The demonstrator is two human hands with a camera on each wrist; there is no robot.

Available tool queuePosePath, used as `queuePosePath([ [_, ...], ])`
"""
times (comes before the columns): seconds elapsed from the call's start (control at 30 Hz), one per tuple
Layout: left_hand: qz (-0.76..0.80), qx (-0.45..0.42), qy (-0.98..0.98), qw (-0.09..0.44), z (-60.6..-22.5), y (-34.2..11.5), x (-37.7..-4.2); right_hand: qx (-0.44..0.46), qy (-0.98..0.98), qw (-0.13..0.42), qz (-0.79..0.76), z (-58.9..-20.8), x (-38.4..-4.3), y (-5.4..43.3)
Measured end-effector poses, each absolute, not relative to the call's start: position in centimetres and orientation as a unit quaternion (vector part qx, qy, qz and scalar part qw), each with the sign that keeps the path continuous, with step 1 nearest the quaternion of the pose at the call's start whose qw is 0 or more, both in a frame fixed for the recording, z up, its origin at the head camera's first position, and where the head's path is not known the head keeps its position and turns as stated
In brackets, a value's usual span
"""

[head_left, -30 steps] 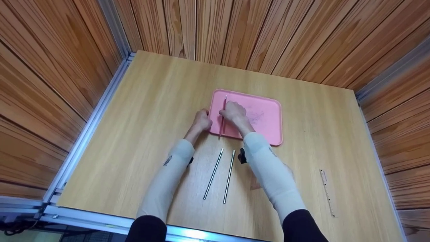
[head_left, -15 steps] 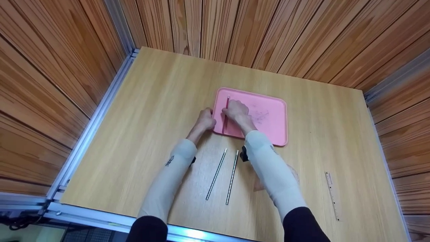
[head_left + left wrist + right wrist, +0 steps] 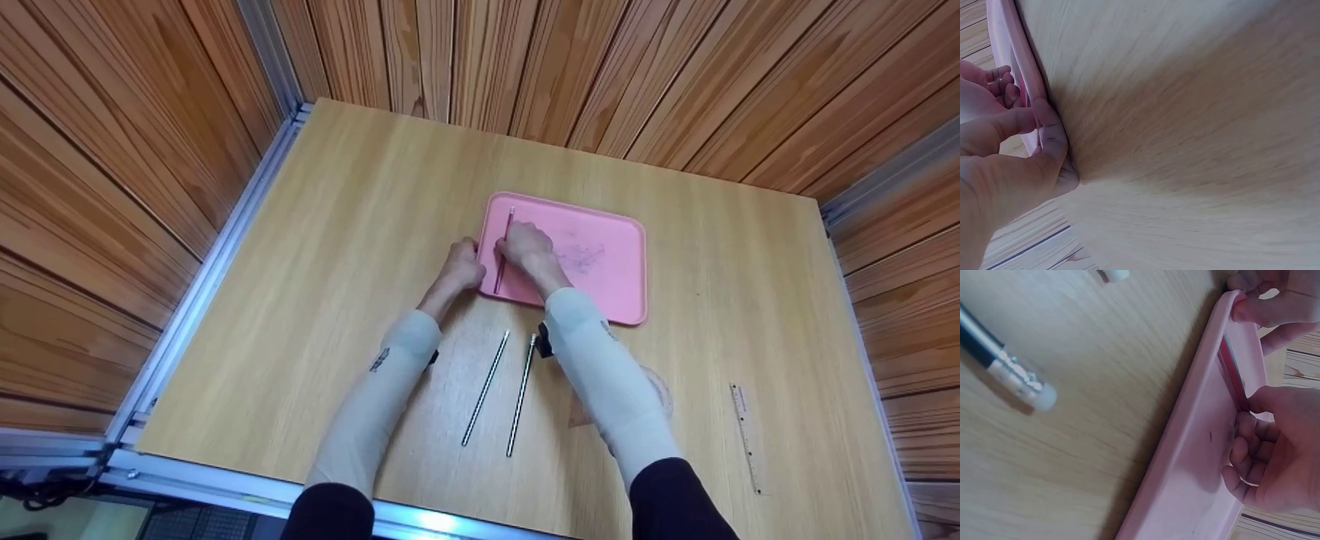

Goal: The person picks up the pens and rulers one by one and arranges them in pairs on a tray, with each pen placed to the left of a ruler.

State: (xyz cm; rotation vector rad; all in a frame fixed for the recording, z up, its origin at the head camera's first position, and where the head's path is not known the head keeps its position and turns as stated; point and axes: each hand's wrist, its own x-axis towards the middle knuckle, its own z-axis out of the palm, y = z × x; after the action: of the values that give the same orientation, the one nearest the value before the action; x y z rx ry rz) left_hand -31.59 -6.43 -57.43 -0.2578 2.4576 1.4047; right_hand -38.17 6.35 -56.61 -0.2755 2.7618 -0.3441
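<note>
My left hand grips the left rim of a pink tray, thumb and finger pinching its edge in the left wrist view. Over the tray's left part, my right hand pinches a red pencil with a dark stripe between thumb and forefinger. The pencil lies lengthwise along the tray's left side, its eraser end toward the far rim. The right hand covers its middle. Whether the pencil's full length touches the tray floor, I cannot tell.
Two dark pencils with white erasers, the left one and the right one, lie in front of the tray. A clear ruler lies at the right. Transparent pieces are partly hidden under my right forearm.
The red pencil's near end, which reached past the tray's near rim, now lies inside it. My left hand keeps its grip on the rim. The head view has shifted slightly.
</note>
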Motion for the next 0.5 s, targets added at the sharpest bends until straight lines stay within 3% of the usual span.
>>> queuePosePath([
  [0.5, 0.452, -0.106, 0.875, 0.139, -57.30, -5.97, -31.60, -0.114, 0.975, 0.133, -0.136, -57.24, -37.68, 6.72],
])
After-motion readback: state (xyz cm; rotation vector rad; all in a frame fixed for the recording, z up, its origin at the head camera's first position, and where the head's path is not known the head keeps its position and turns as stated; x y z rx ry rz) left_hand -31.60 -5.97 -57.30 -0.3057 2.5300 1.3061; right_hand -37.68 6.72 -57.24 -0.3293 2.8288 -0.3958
